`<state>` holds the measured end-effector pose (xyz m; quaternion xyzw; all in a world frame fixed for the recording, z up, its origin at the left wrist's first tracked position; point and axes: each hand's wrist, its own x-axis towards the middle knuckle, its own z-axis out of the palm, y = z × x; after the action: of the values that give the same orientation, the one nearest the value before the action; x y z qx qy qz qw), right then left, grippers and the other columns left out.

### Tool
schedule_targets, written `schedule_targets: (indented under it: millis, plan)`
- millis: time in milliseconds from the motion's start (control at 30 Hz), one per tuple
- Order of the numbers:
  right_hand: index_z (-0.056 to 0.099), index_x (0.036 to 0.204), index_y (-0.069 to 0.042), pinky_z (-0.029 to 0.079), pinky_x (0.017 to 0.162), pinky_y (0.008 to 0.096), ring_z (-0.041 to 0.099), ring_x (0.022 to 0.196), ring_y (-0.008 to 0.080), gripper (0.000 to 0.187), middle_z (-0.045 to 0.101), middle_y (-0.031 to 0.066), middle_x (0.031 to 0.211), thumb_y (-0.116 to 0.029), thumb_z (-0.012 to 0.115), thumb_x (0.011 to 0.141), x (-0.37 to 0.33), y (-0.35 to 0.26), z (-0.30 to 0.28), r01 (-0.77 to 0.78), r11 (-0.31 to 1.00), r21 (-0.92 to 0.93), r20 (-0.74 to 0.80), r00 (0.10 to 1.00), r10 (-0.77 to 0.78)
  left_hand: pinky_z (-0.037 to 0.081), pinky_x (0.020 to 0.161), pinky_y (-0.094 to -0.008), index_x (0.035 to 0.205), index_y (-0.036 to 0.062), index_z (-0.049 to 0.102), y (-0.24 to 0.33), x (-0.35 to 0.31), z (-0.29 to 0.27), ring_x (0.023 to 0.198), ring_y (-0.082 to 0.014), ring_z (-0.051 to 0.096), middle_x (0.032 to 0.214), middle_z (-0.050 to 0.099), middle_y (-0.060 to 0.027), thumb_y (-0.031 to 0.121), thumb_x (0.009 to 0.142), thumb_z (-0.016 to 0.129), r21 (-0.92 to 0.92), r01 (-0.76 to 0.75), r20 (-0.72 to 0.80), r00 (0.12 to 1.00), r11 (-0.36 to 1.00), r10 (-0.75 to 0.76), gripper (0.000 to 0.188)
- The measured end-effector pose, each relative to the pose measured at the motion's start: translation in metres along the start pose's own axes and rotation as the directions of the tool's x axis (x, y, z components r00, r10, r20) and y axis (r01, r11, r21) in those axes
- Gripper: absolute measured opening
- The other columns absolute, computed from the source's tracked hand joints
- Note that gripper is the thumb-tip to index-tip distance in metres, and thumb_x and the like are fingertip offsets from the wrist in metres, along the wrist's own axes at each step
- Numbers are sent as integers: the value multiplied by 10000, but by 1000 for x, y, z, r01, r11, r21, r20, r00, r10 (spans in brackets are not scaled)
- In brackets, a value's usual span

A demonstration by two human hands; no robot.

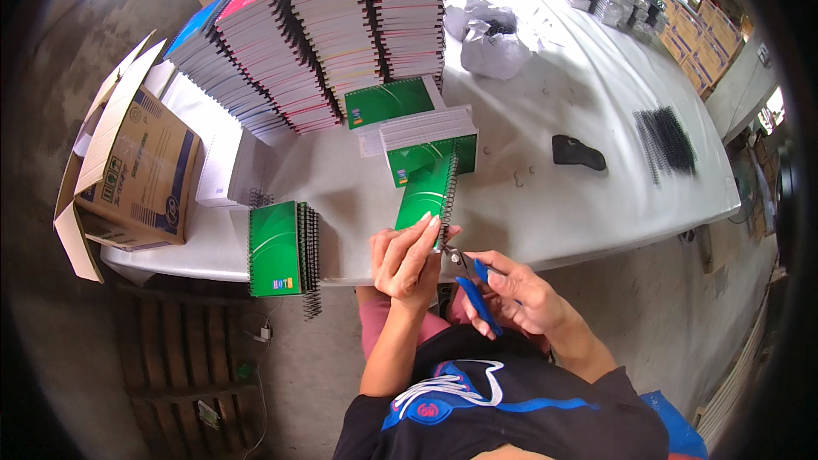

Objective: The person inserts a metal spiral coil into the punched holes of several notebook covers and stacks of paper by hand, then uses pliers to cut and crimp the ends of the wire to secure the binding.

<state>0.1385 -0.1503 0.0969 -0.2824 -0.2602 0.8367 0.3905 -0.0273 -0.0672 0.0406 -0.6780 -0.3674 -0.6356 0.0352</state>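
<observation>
Well, green notebook [423, 196]: it is resting in the grasp at the near edge of the worktop [545, 213], its far end pointing toward a green-covered pile [430, 134].
Weight and stiffness: I am judging it light, its card cover probably flexing a little, its glossy face inviting slips.
Coil [451, 196]: the dark spiral along its right side is looking springy, likely deforming under a careless squeeze.
Best hold: a flat pinch across cover and pages, beside the coil, is seeming safest.
Left hand [405, 260]: it is pinching the notebook's near end between thumb and fingers.
Right hand [528, 294]: it is gripping blue-handled pliers [478, 305], the tip reaching the coil's near end; whether they are biting, I cannot tell.
Worktop: its pale covering is carrying tall notebook stacks [341, 34] and, at right, loose coils [665, 140].
Room: an open cardboard box [141, 170] is standing at left, brown cartons [699, 43] are filling the far right, and a slatted pallet [187, 341] is lying on the grey floor [596, 311].
</observation>
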Motion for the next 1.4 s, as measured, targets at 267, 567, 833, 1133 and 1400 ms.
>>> schedule_targets:
  millis: [267, 567, 833, 1133, 1400]
  plan:
    - [497, 1348, -209, 336, 975, 481, 498, 1078, 310, 453, 490, 130, 1146, -371, 531, 926, -3, 1, -33, -301, -191, -934, -53, 648, -760, 439, 662, -188, 1248, 15, 520, 5, -4, 6, 734, -68, 539, 921, 634, -32, 75, 874, 669, -482, 617, 5, 711, 622, -703, 407]
    - [394, 1423, -247, 106, 1036, 694, 200, 1407, 303, 529, 252, 115, 1505, -508, 390, 963, -18, -15, -99, -652, -190, -735, -226, 498, -837, 369, 821, -217, 1128, 21, 603, 13, 2, -1, 852, -63, 470, 930, 549, 11, 80, 902, 570, -756, 627, 206, 500, 188, -841, 236]
    - [407, 1358, -16, 465, 834, 251, 603, 947, 130, 573, 643, 76, 1042, -4, 652, 841, 59, -10, -26, 637, 685, -354, -150, 684, -714, 369, 716, -202, 1161, -1, 551, 31, 13, -41, 782, -67, 467, 881, 506, 3, 24, 854, 570, -676, 504, 78, 775, 538, -627, 308]
    - [609, 1152, -22, 438, 853, 230, 586, 946, 112, 267, 649, 101, 1058, -37, 615, 885, 177, -27, 65, 499, 866, 36, 189, 847, -496, 389, 944, -348, 1319, 2, 461, -24, 18, -171, 1115, -213, 494, 1208, 500, -137, 200, 933, 498, -14, 644, -454, 677, 765, -579, 435]
    - [471, 1280, -86, 390, 657, 212, 541, 749, 110, 583, 574, 66, 879, -81, 541, 701, 253, -48, 141, 855, 189, -484, 748, 516, -418, 235, 1102, -353, 1317, -17, 451, -84, -31, -148, 1275, -240, 405, 1332, 472, -162, 433, 1010, 308, -231, 705, -367, 575, 671, -731, 563]
